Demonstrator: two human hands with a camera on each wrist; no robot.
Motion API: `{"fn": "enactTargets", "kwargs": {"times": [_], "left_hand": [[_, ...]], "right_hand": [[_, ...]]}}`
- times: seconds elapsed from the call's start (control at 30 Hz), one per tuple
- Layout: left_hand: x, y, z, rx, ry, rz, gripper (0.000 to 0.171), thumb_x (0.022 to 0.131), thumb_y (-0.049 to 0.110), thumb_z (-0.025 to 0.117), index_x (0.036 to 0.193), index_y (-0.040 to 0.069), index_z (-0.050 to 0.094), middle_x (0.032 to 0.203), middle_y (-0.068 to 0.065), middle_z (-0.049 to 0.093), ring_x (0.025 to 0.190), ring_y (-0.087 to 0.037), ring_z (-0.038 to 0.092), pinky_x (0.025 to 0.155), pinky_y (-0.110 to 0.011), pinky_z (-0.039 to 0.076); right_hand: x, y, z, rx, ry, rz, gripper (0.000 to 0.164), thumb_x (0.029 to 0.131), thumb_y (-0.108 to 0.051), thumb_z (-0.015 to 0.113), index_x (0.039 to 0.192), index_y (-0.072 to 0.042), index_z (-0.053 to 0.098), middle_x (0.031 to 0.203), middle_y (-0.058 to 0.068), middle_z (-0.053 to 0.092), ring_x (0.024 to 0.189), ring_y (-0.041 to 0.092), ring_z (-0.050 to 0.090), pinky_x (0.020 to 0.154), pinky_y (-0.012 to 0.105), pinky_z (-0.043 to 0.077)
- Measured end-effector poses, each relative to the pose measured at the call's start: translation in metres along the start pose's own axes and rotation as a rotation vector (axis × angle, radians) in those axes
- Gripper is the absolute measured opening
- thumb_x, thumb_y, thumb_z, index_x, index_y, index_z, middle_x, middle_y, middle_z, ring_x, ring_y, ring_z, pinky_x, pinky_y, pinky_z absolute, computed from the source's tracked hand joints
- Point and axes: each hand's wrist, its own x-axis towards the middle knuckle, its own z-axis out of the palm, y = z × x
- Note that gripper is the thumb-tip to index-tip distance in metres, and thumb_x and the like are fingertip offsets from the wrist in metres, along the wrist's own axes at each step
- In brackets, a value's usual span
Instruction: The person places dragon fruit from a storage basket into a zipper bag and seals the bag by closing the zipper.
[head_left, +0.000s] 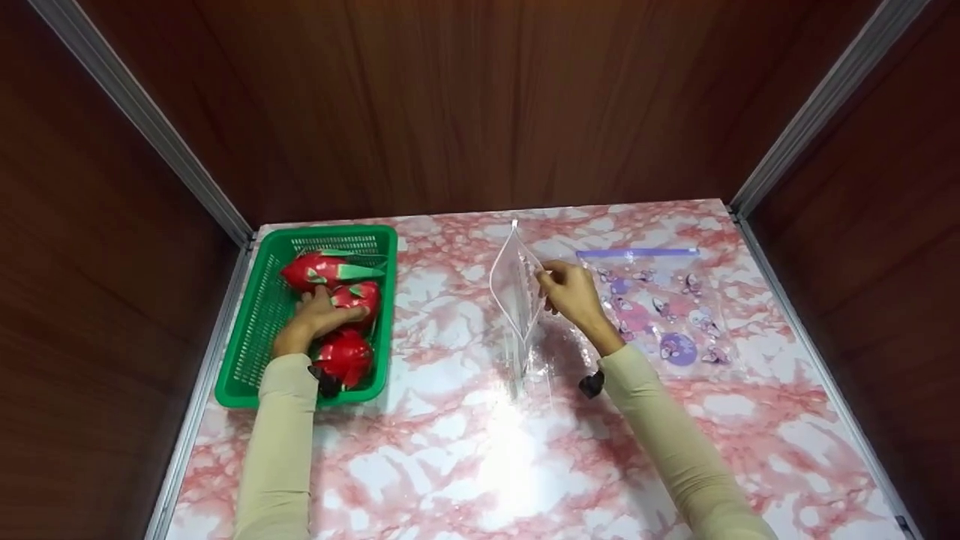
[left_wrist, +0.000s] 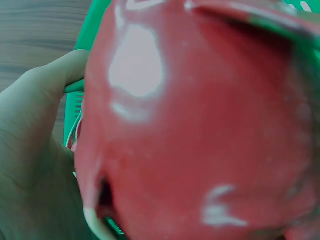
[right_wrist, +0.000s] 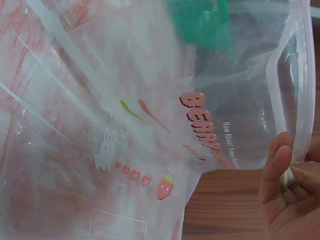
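In the green basket (head_left: pixel 251 330), my left hand (head_left: pixel 311 319) grips the middle dragon fruit (head_left: pixel 358 296), thumb across its near side and fingertips at its far left. One dragon fruit (head_left: pixel 307 271) with green leaf tips lies behind it, and another (head_left: pixel 345 356) is nearer, beside the wrist. A glossy red fruit (left_wrist: pixel 200 115) fills most of the left wrist view and hides the fingertips. Over the table, my right hand (head_left: pixel 574 292) pinches the rim of a clear zip bag (head_left: pixel 517 289), whose mouth gapes in a diamond shape. Printed lettering and small pictures show on the bag (right_wrist: pixel 135 140).
Flat on the table to the right lies a second clear bag (head_left: pixel 675 315) with purple and pink prints and a purple slider strip (head_left: pixel 637 253). Dark wood panels (head_left: pixel 450 105) enclose the marbled red-and-white table (head_left: pixel 450 450) at the back and sides.
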Motion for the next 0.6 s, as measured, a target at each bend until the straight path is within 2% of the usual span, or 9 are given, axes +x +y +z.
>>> {"fn": "enactTargets", "kwargs": {"times": [0.17,0.33,0.43,0.5,0.6], "left_hand": [[0.0010,-0.0005,0.0036,0.013,0.020,0.011,0.126,0.095,0.072,0.059,0.166,-0.006,-0.011,0.173,-0.038,-0.002,0.158,-0.061,-0.009,0.127,-0.075,0.002],[0.0020,0.0007,0.0054,0.017,0.054,0.049,0.131,0.093,0.071,0.064,0.166,-0.006,-0.013,0.172,-0.039,-0.003,0.159,-0.060,-0.007,0.128,-0.074,0.002],[0.0032,0.0010,0.0064,0.018,0.067,0.056,0.134,0.091,0.071,0.066,0.165,-0.006,-0.014,0.172,-0.039,-0.002,0.159,-0.059,-0.003,0.128,-0.073,0.003],[0.0040,0.0009,0.0070,0.020,0.080,0.064,0.134,0.091,0.071,0.067,0.165,-0.006,-0.013,0.172,-0.040,-0.002,0.159,-0.059,-0.003,0.128,-0.074,0.003],[0.0062,0.0002,0.0083,0.024,0.108,0.082,0.134,0.090,0.070,0.069,0.166,-0.006,-0.011,0.172,-0.040,-0.001,0.160,-0.059,-0.002,0.127,-0.076,0.003]], "right_hand": [[0.0004,-0.0002,-0.0005,-0.011,-0.009,0.005,0.028,0.105,-0.013,0.063,0.122,0.006,0.075,0.079,0.030,0.071,0.052,0.035,0.067,0.048,0.045,0.058],[-0.0005,-0.0007,-0.0011,-0.023,0.001,0.013,0.027,0.104,-0.013,0.063,0.122,0.005,0.075,0.079,0.030,0.071,0.051,0.032,0.066,0.052,0.052,0.059],[-0.0007,-0.0005,-0.0019,-0.039,0.008,0.008,0.027,0.104,-0.013,0.063,0.120,0.004,0.076,0.076,0.026,0.072,0.047,0.023,0.064,0.049,0.047,0.059],[-0.0008,-0.0001,-0.0023,-0.044,0.012,0.004,0.026,0.104,-0.013,0.063,0.120,0.004,0.076,0.074,0.023,0.072,0.047,0.023,0.064,0.047,0.042,0.058],[-0.0010,0.0002,-0.0028,-0.035,0.016,0.005,0.027,0.104,-0.013,0.063,0.120,0.006,0.075,0.072,0.018,0.071,0.050,0.035,0.066,0.044,0.035,0.055]]}}
